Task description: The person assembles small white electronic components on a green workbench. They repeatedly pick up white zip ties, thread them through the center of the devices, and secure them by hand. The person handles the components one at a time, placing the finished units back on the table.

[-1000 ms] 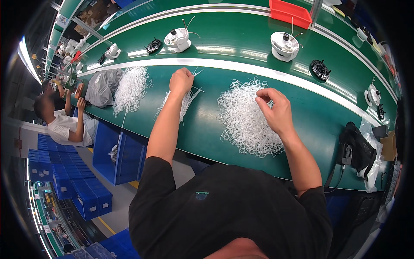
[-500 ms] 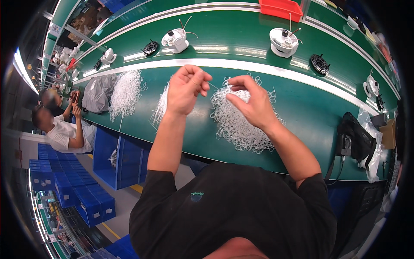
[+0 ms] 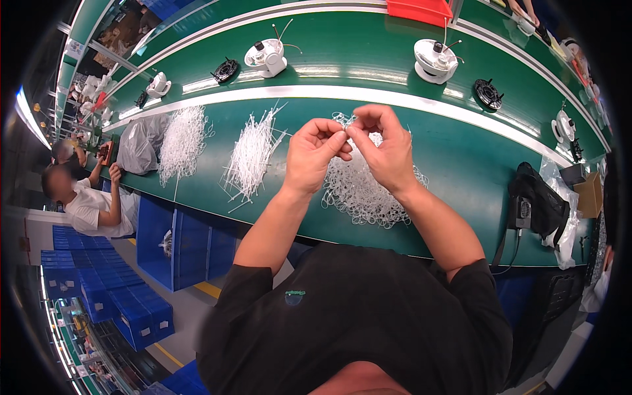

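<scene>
My left hand (image 3: 315, 155) and my right hand (image 3: 383, 148) are raised together over the green bench (image 3: 461, 158), fingertips meeting and pinching a thin white cable tie (image 3: 347, 131). Directly below them lies a tangled heap of looped white ties (image 3: 359, 191). To the left of my left hand is a bundle of straight white ties (image 3: 253, 155). Further left rests another white pile (image 3: 183, 135).
A grey plastic bag (image 3: 137, 146) lies at the bench's left end. White appliance parts (image 3: 266, 58), (image 3: 434, 58) and black round parts (image 3: 488, 93) ride the belt beyond. A red bin (image 3: 421, 10) sits at the top. A black bag (image 3: 536, 207) is at right. A seated person (image 3: 85, 201) works at left; blue crates (image 3: 99, 289) are below.
My left hand left the straight ties and my right hand left the looped heap; both rose and came together, now pinching one tie between their fingertips.
</scene>
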Demonstrator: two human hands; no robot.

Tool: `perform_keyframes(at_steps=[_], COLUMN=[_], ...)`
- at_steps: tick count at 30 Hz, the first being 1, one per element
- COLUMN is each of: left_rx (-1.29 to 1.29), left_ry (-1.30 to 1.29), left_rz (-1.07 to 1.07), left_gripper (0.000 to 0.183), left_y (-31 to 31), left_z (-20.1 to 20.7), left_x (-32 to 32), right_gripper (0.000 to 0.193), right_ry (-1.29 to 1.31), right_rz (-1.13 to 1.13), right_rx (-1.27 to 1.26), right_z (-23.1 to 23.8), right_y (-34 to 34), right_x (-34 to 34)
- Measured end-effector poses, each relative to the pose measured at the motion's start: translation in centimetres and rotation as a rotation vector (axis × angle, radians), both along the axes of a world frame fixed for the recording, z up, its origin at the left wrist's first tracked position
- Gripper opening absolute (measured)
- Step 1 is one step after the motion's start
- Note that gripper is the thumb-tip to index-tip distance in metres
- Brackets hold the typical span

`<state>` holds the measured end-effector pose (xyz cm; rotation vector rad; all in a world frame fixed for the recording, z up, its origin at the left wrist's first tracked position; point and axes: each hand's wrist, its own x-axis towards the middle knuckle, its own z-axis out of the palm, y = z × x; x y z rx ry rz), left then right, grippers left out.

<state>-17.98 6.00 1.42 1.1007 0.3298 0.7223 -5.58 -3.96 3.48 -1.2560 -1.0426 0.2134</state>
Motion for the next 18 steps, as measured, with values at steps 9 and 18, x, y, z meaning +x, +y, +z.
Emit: perform_keyframes(at_steps=[9, 18], left_rx=[0.043, 0.091], left_ry=[0.003, 0.035], left_rz=[0.062, 0.088], left_gripper=[0.015, 0.015], left_y=[0.68, 0.47], left_z=[-0.14, -0.27], left_x=[-0.07, -0.14], right_gripper=[0.006, 0.006], right_ry=[-0.166, -0.159], right_rz=[0.0, 0.023], right_rx=[-0.067, -0.092], right_z=[-0.19, -0.34], right_y=[-0.15, -0.08], right_x=[0.1, 0.28])
